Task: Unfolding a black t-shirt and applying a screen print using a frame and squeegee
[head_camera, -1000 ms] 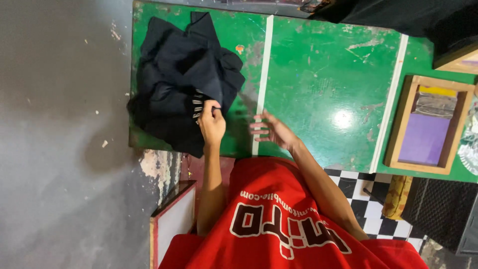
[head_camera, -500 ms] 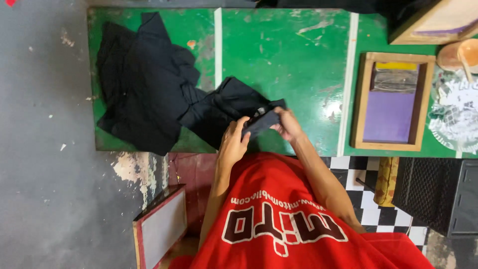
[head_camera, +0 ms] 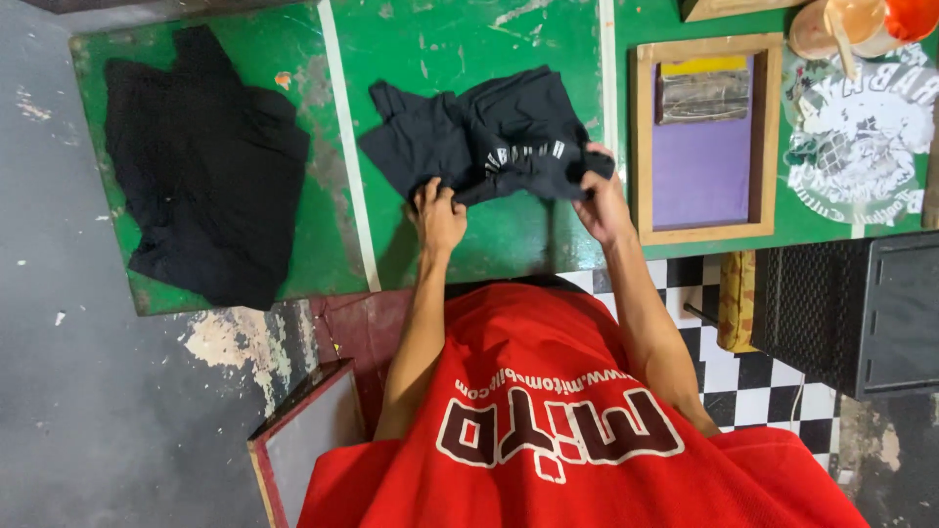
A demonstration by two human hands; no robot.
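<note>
A crumpled black T-shirt (head_camera: 484, 137) with a white print lies on the green table (head_camera: 460, 39) in front of me. My left hand (head_camera: 437, 215) grips its near edge on the left. My right hand (head_camera: 600, 196) pinches its right edge beside the wooden frame. The shirt is bunched between both hands. A pile of black shirts (head_camera: 201, 161) lies flat at the table's left end, apart from both hands.
A wooden screen-printing frame (head_camera: 706, 137) with a purple mesh sits right of the shirt. Cups (head_camera: 861, 22) stand on a white printed design (head_camera: 861, 127) at the far right. A black crate (head_camera: 851, 308) stands below it. A framed board (head_camera: 308, 440) leans by my left leg.
One black shirt has been pulled off the left pile and carried right to the table's middle. Both hands now hold it wider apart.
</note>
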